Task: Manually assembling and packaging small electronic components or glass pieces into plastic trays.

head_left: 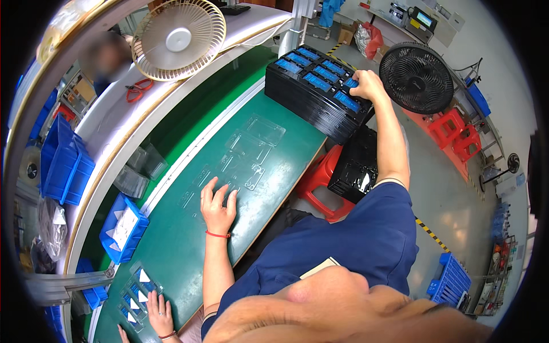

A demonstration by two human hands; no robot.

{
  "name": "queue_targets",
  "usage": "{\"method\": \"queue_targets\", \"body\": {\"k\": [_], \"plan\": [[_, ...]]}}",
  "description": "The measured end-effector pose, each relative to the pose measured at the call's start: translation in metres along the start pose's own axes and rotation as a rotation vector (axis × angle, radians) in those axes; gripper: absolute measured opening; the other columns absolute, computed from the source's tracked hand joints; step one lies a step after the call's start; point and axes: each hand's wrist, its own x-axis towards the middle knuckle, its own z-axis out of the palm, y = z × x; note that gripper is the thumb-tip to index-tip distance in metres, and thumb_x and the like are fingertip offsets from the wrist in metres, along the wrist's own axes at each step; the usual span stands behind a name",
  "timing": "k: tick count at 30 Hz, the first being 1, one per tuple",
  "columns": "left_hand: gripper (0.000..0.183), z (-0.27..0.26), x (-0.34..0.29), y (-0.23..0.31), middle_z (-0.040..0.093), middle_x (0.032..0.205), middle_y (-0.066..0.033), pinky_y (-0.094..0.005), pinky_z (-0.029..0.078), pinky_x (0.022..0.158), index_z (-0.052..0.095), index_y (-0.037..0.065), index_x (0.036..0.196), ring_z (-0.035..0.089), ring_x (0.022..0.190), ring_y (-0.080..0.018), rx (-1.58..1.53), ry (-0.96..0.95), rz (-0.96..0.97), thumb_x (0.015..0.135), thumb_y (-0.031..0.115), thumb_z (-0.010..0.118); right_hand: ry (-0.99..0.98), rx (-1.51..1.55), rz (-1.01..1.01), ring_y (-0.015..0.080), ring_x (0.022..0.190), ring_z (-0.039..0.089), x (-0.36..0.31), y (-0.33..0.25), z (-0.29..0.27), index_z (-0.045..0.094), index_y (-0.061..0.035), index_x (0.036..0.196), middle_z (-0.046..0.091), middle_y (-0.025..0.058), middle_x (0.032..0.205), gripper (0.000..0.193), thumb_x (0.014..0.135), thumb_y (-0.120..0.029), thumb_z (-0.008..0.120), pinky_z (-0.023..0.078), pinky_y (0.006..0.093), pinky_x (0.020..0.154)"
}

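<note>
At the far right end of the green table, my right hand [368, 87] reaches onto a tall stack of black plastic trays [309, 106]. Its fingers close on a flat blue piece [351, 83] in the top tray; their tips are partly hidden. Several other blue pieces [316, 82] lie in rows in that tray. My left hand [218, 208] is open with its fingers spread, low over the table beside thin clear plastic shells [266, 130]. Several of these shells lie spread along the table, some hard to see against the green.
Another person's hand [160, 314] rests beside a clear shell with blue pieces and white triangles [137, 294]. A blue bin [137, 231] of white pieces stands at the table's far edge. Right of the table are a red stool [320, 191], black trays [357, 166] and a black fan [416, 77].
</note>
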Motion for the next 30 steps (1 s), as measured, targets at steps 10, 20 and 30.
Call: {"method": "queue_targets", "body": {"k": [10,20,30], "plan": [[0.017,0.002,-0.009,-0.006,0.062,0.113,-0.0165,-0.0399,0.050,0.084,0.070,0.002,0.088,0.061,0.099,-0.0322,0.006,0.018,-0.057,0.076,0.013,0.075,-0.200,0.227,-0.119,0.0326,0.093,0.067,-0.013,-0.027,0.030,0.069,-0.0002,0.104,0.069,0.0218,0.095,0.055,0.056,-0.025,0.080,0.051,0.0376,0.086],[0.014,-0.003,-0.006,-0.003,0.063,0.111,-0.0156,-0.0381,0.052,0.080,0.069,0.002,0.085,0.063,0.095,-0.0306,0.037,0.053,-0.064,0.074,0.009,0.075,-0.058,0.191,-0.106,0.0310,0.091,0.067,0.091,-0.020,0.028,0.072,-0.0050,0.096,0.070,0.0165,0.094,0.043,0.059,-0.026,0.075,0.050,0.0399,0.084],[0.011,-0.008,-0.009,-0.010,0.064,0.106,-0.0156,-0.0369,0.052,0.077,0.069,0.002,0.084,0.064,0.090,-0.0292,0.049,0.094,-0.114,0.076,0.007,0.073,-0.268,0.034,0.048,0.0294,0.108,0.062,0.139,-0.030,0.066,0.069,-0.0089,0.108,0.067,0.0140,0.112,0.052,0.060,-0.025,0.081,0.044,0.0412,0.096]]}}
